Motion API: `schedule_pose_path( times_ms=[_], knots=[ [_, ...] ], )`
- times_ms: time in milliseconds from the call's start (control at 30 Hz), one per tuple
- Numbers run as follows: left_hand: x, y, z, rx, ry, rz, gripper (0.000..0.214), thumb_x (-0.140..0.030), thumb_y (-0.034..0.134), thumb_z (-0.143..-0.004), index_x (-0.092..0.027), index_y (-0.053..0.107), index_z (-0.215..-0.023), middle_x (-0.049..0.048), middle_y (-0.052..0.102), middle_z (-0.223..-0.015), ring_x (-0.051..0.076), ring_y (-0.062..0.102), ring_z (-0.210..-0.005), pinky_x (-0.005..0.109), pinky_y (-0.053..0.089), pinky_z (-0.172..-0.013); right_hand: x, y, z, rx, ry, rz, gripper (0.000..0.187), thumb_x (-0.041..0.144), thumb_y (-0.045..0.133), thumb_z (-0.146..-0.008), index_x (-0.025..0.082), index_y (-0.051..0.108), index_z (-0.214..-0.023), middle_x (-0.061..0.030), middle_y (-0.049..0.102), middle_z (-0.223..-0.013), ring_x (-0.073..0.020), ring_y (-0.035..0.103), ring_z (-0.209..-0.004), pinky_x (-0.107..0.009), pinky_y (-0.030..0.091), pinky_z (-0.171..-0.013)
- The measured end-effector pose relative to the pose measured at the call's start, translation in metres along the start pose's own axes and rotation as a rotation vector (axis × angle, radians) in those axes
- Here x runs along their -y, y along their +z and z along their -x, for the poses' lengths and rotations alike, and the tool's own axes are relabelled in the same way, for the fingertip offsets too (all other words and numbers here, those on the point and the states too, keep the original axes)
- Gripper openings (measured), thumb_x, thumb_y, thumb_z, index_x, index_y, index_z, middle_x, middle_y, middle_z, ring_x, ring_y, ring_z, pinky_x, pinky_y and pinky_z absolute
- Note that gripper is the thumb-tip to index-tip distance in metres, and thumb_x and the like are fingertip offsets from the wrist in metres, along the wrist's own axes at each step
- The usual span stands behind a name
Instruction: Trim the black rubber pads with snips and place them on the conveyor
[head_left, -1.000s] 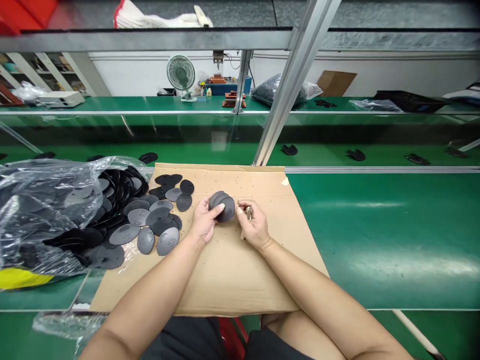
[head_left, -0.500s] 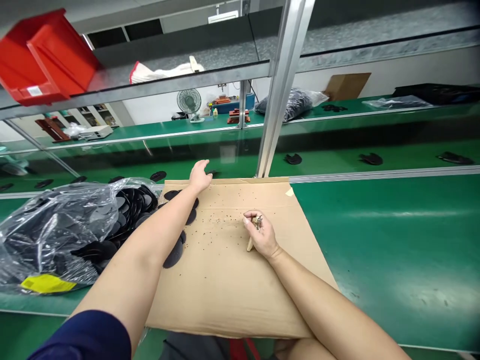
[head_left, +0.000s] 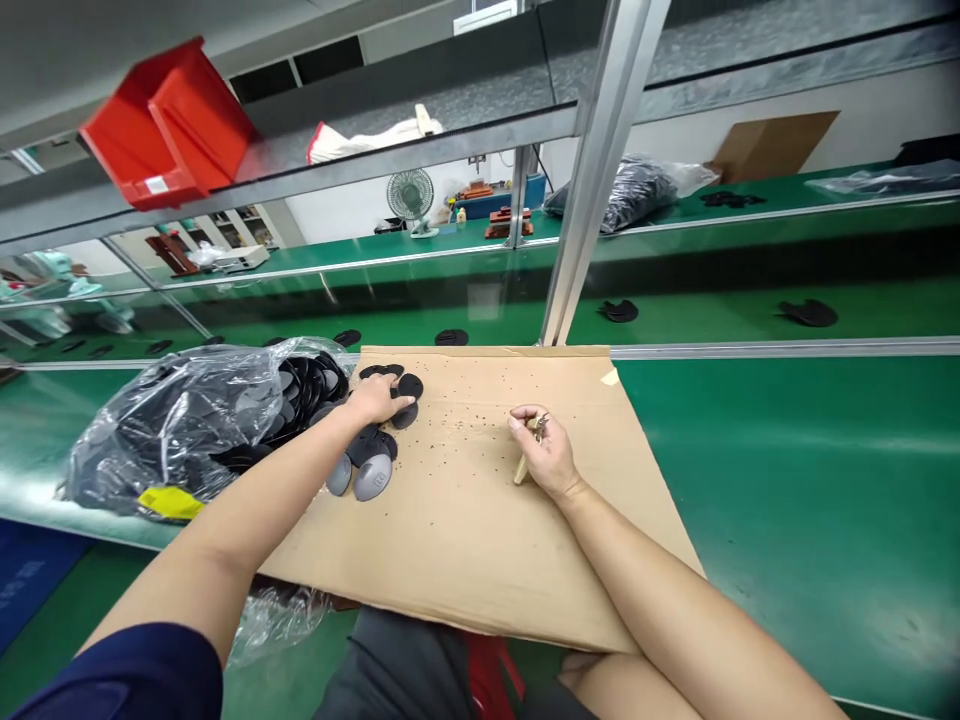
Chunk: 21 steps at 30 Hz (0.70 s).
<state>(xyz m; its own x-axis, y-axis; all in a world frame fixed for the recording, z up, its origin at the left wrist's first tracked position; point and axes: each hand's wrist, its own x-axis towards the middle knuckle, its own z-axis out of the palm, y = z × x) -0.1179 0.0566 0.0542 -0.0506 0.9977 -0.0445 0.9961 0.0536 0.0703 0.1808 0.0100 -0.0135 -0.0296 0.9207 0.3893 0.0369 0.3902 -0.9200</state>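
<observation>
My left hand point(head_left: 371, 402) is over a loose group of black rounded pieces on the left part of a cardboard sheet point(head_left: 465, 540). Its thumb and fingers are stretched apart and touch or hover just above a black piece point(head_left: 410, 386); contact is hard to tell. Nearer to me lies a grey oval piece point(head_left: 373, 478) with a mark on its face. Over the right side of the cardboard, my right hand point(head_left: 551, 458) is closed round a small tool point(head_left: 520, 470) with a pale tan handle and a metal part. The palm hides much of that tool.
A clear plastic bag point(head_left: 180, 420) full of black pieces lies left of the cardboard. Dark crumbs dot the sheet. Behind it, black pieces point(head_left: 451, 338) lie spaced along a green belt. A metal post point(head_left: 600, 180) rises at the back; a red bin point(head_left: 172, 130) sits on the shelf.
My left hand has come back from beyond the cardboard's far edge to the black pieces. The right hand still grips the tool. The view has shifted left, and another black piece shows on the belt.
</observation>
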Motion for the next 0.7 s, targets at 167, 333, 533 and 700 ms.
schedule_pose_path(
  times_ms=[167, 333, 533, 700],
  knots=[
    [-0.012, 0.023, -0.008, -0.125, -0.096, 0.045, 0.058, -0.056, 0.052, -0.082, -0.014, 0.055, -0.122, 0.0174, 0.06, -0.116, 0.034, 0.052, -0.113, 0.044, 0.037, -0.097, 0.001, -0.001, 0.001, 0.007, -0.005, 0.006, 0.028, 0.044, 0.061, -0.082, 0.019, 0.058, -0.093, -0.0033, 0.058, -0.078, -0.0177, 0.058, -0.071, -0.032, 0.048, -0.069],
    [-0.034, 0.036, -0.005, -0.2, -0.039, 0.186, 0.049, -0.023, 0.059, -0.079, -0.018, 0.05, -0.127, 0.0092, 0.065, -0.104, 0.025, 0.055, -0.107, 0.035, 0.039, -0.096, 0.003, -0.002, 0.001, -0.006, -0.012, 0.006, 0.027, 0.044, 0.06, -0.081, 0.019, 0.058, -0.092, -0.0029, 0.058, -0.076, -0.0172, 0.058, -0.07, -0.031, 0.049, -0.069],
    [-0.055, 0.04, 0.011, -0.188, -0.023, 0.257, 0.039, -0.028, 0.059, -0.079, -0.017, 0.059, -0.117, 0.0094, 0.06, -0.117, 0.022, 0.052, -0.111, 0.03, 0.039, -0.099, 0.004, -0.003, -0.001, -0.008, -0.019, 0.017, 0.03, 0.046, 0.06, -0.081, 0.018, 0.058, -0.092, -0.0034, 0.058, -0.077, -0.0175, 0.057, -0.07, -0.032, 0.049, -0.069],
    [-0.079, 0.051, 0.044, -0.258, 0.099, 0.439, 0.034, -0.032, 0.061, -0.078, -0.017, 0.063, -0.109, 0.0091, 0.06, -0.113, 0.022, 0.051, -0.111, 0.033, 0.039, -0.102, 0.001, -0.006, -0.003, -0.045, -0.004, 0.054, 0.034, 0.049, 0.063, -0.077, 0.018, 0.059, -0.092, -0.006, 0.061, -0.083, -0.0188, 0.057, -0.074, -0.035, 0.048, -0.073]
  ],
)
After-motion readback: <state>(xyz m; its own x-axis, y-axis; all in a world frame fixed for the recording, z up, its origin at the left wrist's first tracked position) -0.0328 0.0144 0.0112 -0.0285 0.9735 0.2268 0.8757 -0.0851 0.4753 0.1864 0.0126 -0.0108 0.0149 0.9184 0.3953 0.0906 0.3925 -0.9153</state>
